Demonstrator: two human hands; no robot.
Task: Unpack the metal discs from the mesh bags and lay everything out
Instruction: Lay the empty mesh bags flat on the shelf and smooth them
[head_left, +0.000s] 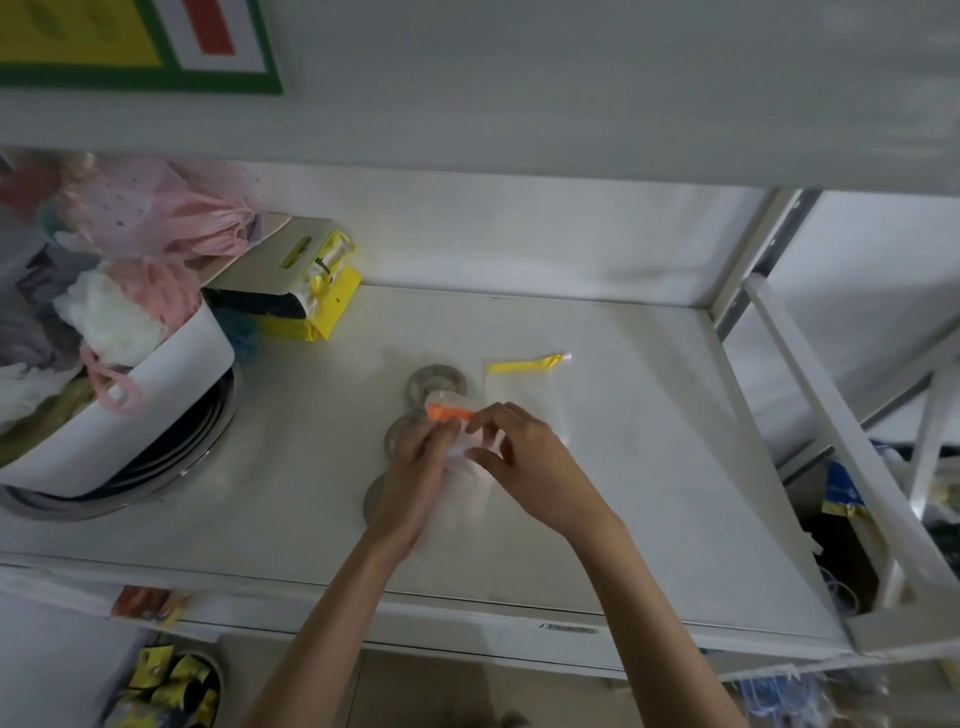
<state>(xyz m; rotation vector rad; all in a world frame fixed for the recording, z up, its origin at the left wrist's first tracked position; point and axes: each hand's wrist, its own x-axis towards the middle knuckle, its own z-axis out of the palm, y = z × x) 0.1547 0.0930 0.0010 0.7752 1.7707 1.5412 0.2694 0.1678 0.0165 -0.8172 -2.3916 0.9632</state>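
- The left hand (421, 457) and the right hand (519, 452) meet over the middle of the white worktop (649, 493), and both pinch a translucent mesh bag with an orange zip strip (449, 413) along its top edge.
- Left grip: fingers closed on the bag's left side just below the orange strip. Right grip: thumb and forefinger pinched at the right end of the strip, the other fingers loosely curled over the mesh.
- Whether a disc is inside this bag cannot be told; the mesh is pale and the hands cover most of it.
- Just beyond the hands, one metal disc (435, 383) with a hole in its middle lies flat on the worktop, partly under the bag's top edge.
- Two more discs show at the left of the left hand: one (397, 436) beside the knuckles and one (374, 501) beside the wrist, both half hidden.
- Near the right hand lies a flat, seemingly empty mesh bag with a yellow zip strip (524, 364), spread out on the worktop.
- Judgement: at least one bag looks emptied and laid out, three discs are out, and the orange bag is in hand, so the task seems past its midpoint.
- At the far left stands a white bin of cloth items (104, 332), well apart from the work.
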